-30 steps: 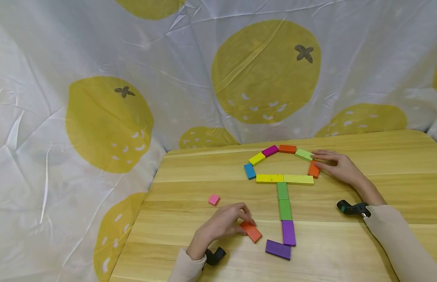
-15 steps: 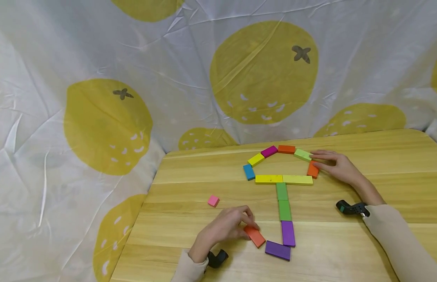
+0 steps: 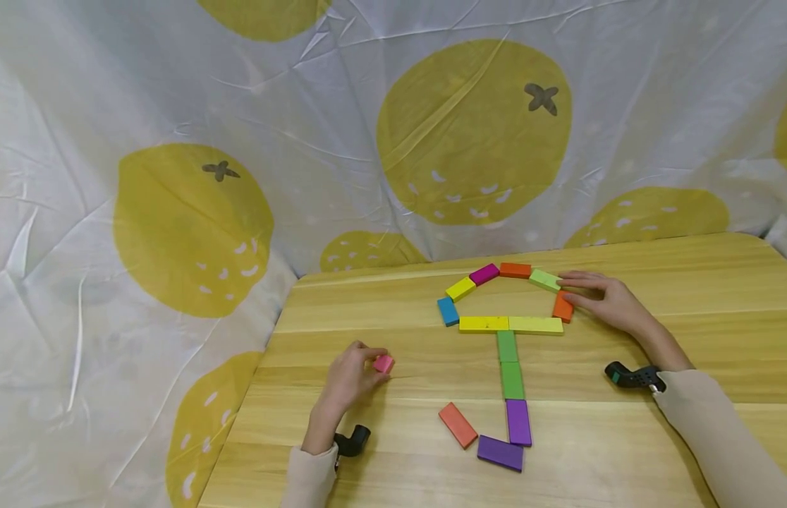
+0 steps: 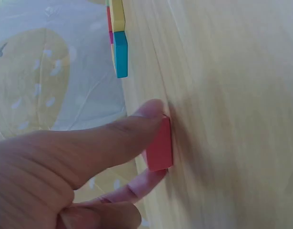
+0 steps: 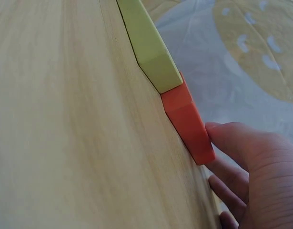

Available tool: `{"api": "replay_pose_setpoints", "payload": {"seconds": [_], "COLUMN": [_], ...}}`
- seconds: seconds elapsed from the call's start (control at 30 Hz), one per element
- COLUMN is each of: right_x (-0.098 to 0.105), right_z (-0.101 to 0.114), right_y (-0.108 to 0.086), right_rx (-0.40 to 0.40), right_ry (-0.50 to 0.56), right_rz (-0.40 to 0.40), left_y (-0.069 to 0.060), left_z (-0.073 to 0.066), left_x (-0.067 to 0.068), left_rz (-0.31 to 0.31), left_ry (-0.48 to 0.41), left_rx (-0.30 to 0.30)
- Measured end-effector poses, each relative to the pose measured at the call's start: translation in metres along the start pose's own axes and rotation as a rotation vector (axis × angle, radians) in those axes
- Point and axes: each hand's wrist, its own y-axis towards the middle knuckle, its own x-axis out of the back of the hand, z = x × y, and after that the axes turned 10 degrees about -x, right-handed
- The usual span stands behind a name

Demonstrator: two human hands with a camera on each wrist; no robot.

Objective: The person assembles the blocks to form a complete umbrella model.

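Observation:
In the left wrist view my left hand (image 4: 84, 157) pinches a small pink block (image 4: 159, 145) between thumb and a finger, on the tabletop. The head view has this left hand (image 3: 348, 377) left of the block figure. My right hand (image 3: 606, 300) rests at the figure's upper right. Its thumb touches an orange block (image 3: 563, 307), and its straight fingers reach to the end of a light green block (image 3: 545, 280). In the right wrist view the orange block (image 5: 188, 124) abuts a pale yellow block (image 5: 153, 52); the fingertips lie partly hidden behind it.
Coloured blocks form an arch over a yellow bar (image 3: 484, 324), with a stem of green blocks (image 3: 512, 381) and a purple block (image 3: 519, 423) below. Another purple block (image 3: 501, 453) and a red-orange block (image 3: 458, 425) lie at its foot. A lemon-print cloth (image 3: 343, 141) hangs behind the table.
My left hand slid the red-orange block toward the lower purple block, let go of it, and moved up and left to the pink block. The right hand has stayed in place.

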Motion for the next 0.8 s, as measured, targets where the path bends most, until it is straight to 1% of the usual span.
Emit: {"api": "replay_pose_setpoints", "payload": {"seconds": [0.03,0.1,0.23,0.37,0.53,0.6,0.7,0.8], "right_x": [0.000,0.000,-0.001,-0.001,-0.002,-0.002,-0.002,-0.001], "right_z": [0.000,-0.001,-0.003,-0.003,-0.002,-0.002,-0.003,-0.003], "right_y": [0.000,0.000,0.000,0.001,0.000,0.000,0.001,0.001], "right_rx": [0.003,0.010,0.019,0.010,-0.006,-0.006,0.000,0.006], "right_ry": [0.001,0.005,0.013,0.012,0.014,0.016,0.014,0.009], "right_rz": [-0.001,-0.004,-0.009,-0.007,-0.001,-0.001,-0.005,-0.010], "left_y": [0.000,0.000,0.001,0.002,0.001,0.001,0.001,0.002], "left_z": [0.002,0.005,0.003,-0.007,-0.023,-0.028,-0.035,-0.039], "left_x": [0.000,-0.002,-0.005,-0.008,-0.014,-0.016,-0.020,-0.022], "left_rz": [0.005,0.016,0.024,0.073,0.143,0.154,0.161,0.167], "left_ry": [-0.009,-0.027,-0.058,-0.107,-0.150,-0.138,-0.127,-0.123], "left_rx": [0.006,0.000,-0.053,-0.108,-0.187,-0.227,-0.269,-0.292]}}
